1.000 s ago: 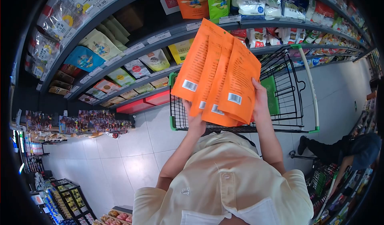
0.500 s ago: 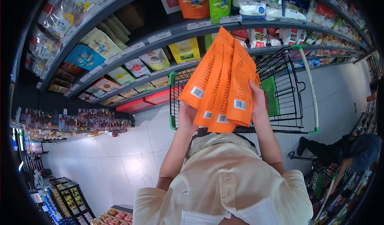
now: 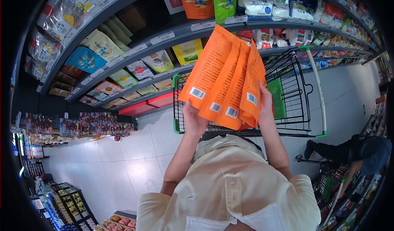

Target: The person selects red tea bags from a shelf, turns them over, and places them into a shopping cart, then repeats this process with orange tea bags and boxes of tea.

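Several orange packets (image 3: 223, 77) are fanned out in front of my chest, their printed backs and barcodes facing me. My left hand (image 3: 195, 118) is closed on the lower left edge of the fan, the thumb on the front of the leftmost packet. On the other side, my right hand (image 3: 265, 103) grips the rightmost packet near its barcode. The fingers behind the packets are hidden. Just beyond the fan stands a black wire shopping cart (image 3: 293, 122) with green corners, partly covered by the packets.
A grey shelf (image 3: 176, 36) curves across the front, holding an orange pouch (image 3: 196, 1), a green pouch (image 3: 224, 3) and a yellow pouch (image 3: 187, 52). At the lower right another person (image 3: 371, 153) bends by a second cart. Tiled floor (image 3: 139, 169) lies to the left.
The packets have spread wider, with the leftmost tilting further left and the rightmost turned more edge-on. Both hands keep hold and my left hand has shifted slightly.
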Motion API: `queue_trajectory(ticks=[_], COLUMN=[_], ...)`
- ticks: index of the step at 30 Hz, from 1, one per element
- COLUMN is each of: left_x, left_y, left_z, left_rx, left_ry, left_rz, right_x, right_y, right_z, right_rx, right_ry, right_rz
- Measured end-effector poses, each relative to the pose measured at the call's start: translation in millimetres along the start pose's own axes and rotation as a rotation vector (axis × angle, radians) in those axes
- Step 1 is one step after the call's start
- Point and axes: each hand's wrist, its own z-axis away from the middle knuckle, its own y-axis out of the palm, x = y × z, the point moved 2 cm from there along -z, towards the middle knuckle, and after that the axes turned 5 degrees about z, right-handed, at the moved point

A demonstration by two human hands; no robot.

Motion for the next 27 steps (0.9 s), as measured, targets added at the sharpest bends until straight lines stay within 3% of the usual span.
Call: queue_trajectory(ticks=[5, 8, 14, 17, 21, 25, 27], left_x=[18, 17, 11, 7, -14, -38, -36], left_y=[-2, -15, -30, -17, -49, -36, -45], left_z=[-7, -16, -18, -10, -11, -23, -27], left_rx=[-0.141, -0.095, -0.057, -0.262, -0.023, 0.225, 0.163], left_ry=[0.084, 0.023, 0.028, 0.151, -0.067, -0.122, -0.128], left_rz=[0.102, 0.206, 0.245, -0.209, -0.2, -0.212, -0.413], right_x=[-19, -42, -51, -41, -26, -32, -37], right_y=[-18, 7, 1, 4, 4, -10, -16], right_z=[-17, -10, -11, -17, -18, -15, -14], right_rx=[-0.165, -0.224, -0.217, -0.217, -0.191, -0.174, -0.162], right_ry=[-0.097, -0.233, -0.232, -0.17, -0.031, 0.068, 0.071], right_rz=[0.208, 0.476, 0.551, 0.537, 0.486, 0.452, 0.494])
